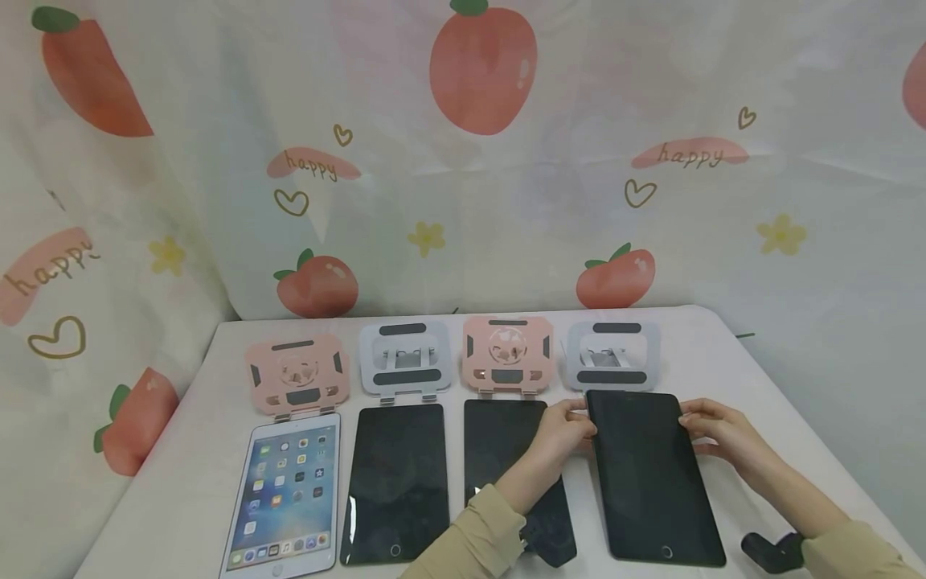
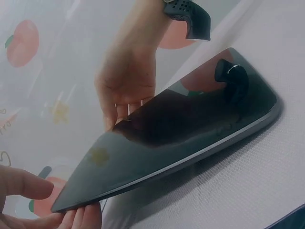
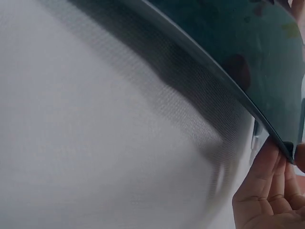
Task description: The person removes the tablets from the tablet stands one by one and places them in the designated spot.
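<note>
A black tablet point(image 1: 654, 474) with a dark screen slants above the table at the right end of a row. My left hand point(image 1: 553, 450) pinches its far left corner, fingers beneath the edge in the left wrist view. At the far right edge, my right hand point(image 1: 727, 438) grips with fingers under it, as the right wrist view shows. The far end of the tablet is raised, casting a shadow below. Directly behind stands a white-blue tablet stand point(image 1: 613, 378) with dark pads, its base hidden behind the tablet.
To the left lie another black tablet point(image 1: 499, 434), partly covered by my left arm, a third black tablet point(image 1: 398, 474) and a white lit tablet point(image 1: 289, 482). Behind them stand a pink stand point(image 1: 538, 354), a white-blue stand point(image 1: 367, 354) and another pink stand point(image 1: 264, 374).
</note>
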Action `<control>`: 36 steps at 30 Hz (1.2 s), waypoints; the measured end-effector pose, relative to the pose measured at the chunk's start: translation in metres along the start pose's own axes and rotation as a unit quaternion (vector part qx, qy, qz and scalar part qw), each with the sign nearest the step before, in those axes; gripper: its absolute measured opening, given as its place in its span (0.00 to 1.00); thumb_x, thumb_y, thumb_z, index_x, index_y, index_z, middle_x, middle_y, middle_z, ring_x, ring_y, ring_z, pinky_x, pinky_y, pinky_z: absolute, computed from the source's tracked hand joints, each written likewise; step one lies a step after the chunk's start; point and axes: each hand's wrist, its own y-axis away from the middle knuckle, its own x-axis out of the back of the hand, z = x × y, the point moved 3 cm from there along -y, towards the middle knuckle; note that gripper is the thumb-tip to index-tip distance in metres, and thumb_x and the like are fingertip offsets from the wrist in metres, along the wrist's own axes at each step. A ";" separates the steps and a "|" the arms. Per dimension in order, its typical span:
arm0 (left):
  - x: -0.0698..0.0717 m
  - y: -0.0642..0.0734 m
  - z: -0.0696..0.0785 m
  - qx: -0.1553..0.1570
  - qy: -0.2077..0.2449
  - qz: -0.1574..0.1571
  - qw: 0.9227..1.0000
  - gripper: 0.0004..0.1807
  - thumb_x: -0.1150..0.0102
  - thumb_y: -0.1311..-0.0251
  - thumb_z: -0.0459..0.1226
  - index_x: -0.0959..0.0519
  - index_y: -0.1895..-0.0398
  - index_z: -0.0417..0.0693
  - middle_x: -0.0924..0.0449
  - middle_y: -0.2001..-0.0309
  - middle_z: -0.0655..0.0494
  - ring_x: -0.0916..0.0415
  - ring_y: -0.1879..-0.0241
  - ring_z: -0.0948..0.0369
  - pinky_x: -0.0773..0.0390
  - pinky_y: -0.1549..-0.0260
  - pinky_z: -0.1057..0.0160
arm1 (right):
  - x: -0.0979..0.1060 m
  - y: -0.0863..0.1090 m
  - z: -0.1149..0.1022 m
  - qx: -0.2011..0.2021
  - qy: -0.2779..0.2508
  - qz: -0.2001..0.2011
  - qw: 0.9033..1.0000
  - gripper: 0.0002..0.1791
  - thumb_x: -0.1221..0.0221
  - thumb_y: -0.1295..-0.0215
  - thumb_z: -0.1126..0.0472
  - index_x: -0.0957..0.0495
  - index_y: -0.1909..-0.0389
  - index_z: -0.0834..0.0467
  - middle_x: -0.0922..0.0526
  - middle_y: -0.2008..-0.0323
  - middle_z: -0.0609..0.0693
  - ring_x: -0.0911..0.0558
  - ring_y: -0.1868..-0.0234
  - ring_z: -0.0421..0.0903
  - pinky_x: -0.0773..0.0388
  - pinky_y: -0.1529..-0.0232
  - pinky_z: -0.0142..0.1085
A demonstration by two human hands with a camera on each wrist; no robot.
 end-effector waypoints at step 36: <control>0.001 0.004 0.000 0.019 -0.108 -0.034 0.993 0.32 0.50 0.50 0.27 0.32 0.37 0.31 0.29 0.37 0.38 0.32 0.79 0.61 0.19 0.70 0.64 | -0.016 -0.006 -0.004 -0.004 0.094 0.037 0.995 0.23 0.44 0.35 0.61 0.33 0.48 0.76 0.20 0.68 0.55 0.24 0.71 0.41 0.21 0.73 0.30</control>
